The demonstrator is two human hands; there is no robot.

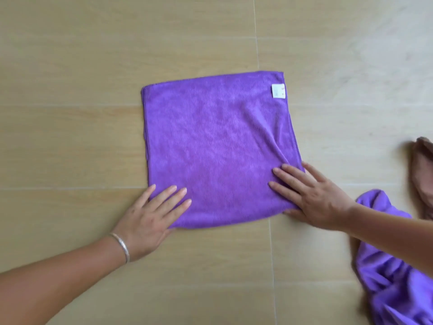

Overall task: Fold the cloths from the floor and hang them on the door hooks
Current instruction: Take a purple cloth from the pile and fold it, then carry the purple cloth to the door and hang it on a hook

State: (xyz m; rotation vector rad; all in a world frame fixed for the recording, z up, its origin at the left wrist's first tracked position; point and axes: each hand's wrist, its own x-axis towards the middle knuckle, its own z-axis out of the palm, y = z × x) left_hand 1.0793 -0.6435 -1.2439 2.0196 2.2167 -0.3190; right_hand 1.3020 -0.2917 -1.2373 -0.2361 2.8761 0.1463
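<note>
Pressing flat, the left hand (pixel 150 215) and right hand (pixel 314 198) hold straight fingers on the purple cloth's (pixel 215 146) near corners. It lies folded on the floor (pixel 93 90). Right of the right fingers sit a crumpled purple cloth (pixel 393 273) and a brown cloth (pixel 424 174).

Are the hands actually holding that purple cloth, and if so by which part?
Nothing is gripped. The left hand and right hand lie flat, pressing the near corners of the spread purple cloth against the floor.
</note>
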